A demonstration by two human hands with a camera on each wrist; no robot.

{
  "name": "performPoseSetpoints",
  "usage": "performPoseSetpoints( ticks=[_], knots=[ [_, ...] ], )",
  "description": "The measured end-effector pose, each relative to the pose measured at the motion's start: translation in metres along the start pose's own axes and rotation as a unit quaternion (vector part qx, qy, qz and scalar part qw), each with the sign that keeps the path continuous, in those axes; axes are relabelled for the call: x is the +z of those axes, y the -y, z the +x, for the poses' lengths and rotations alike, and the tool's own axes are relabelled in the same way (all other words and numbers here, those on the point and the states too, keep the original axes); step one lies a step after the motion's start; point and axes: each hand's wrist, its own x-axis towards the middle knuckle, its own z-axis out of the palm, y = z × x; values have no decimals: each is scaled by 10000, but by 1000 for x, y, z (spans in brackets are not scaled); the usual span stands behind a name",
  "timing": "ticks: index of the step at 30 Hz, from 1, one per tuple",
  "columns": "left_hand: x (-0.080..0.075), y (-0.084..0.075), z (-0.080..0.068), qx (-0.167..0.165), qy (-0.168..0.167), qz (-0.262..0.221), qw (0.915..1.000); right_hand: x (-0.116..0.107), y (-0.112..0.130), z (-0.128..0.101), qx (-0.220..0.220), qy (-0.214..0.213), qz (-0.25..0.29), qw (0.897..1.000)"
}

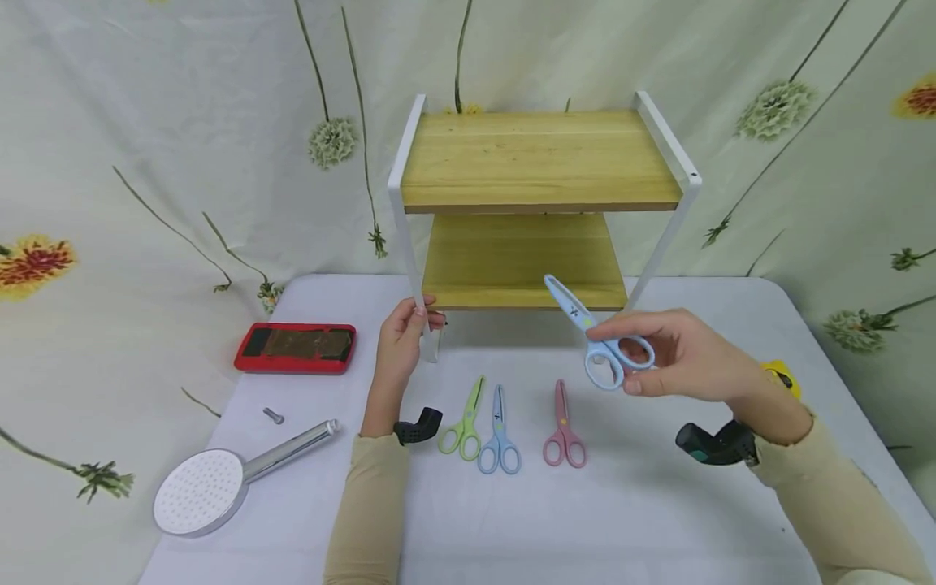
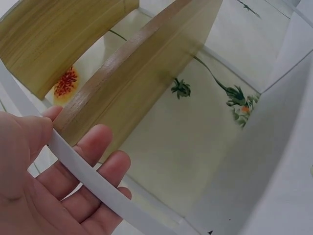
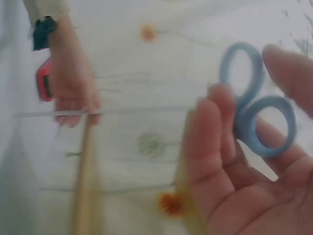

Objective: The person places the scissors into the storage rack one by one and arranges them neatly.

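while the left hand (image 1: 398, 337) grips the shelf (image 1: 541, 158), the right hand (image 1: 695, 357) holds blue scissors (image 1: 578, 314) jutting leftward

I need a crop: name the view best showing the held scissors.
Head view: the blue scissors in the right hand show from blade tip to loops. The right wrist view shows mainly loops; the left wrist view, nothing.

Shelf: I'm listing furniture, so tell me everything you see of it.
The shelf has two yellowish-brown boards that look like wood, one above the other, with grain and darker front edges. White side frames rise past the top board. It stands upright at the far side of the table. The left grip holds the left frame beside the lower board; the right frame's bottom is hidden.
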Motion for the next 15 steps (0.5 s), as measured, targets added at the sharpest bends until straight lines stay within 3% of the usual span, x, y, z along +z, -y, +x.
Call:
performPoseSetpoints(
  ticks=[3,6,11,15],
  knots=[
    [0,0,0,24,3,-8,10000,-8,28,28,-460,-166,-403,9980],
    [1,0,1,31,11,4,10000,-14,50,57,-634,-516,-804,9934],
    [1,-1,1,3,4,23,10000,-18,75,112,142,-1182,-1535,9810],
    [1,-2,0,-35,11,55,10000,-21,79,159,692,-1254,-2285,9629]
  ],
)
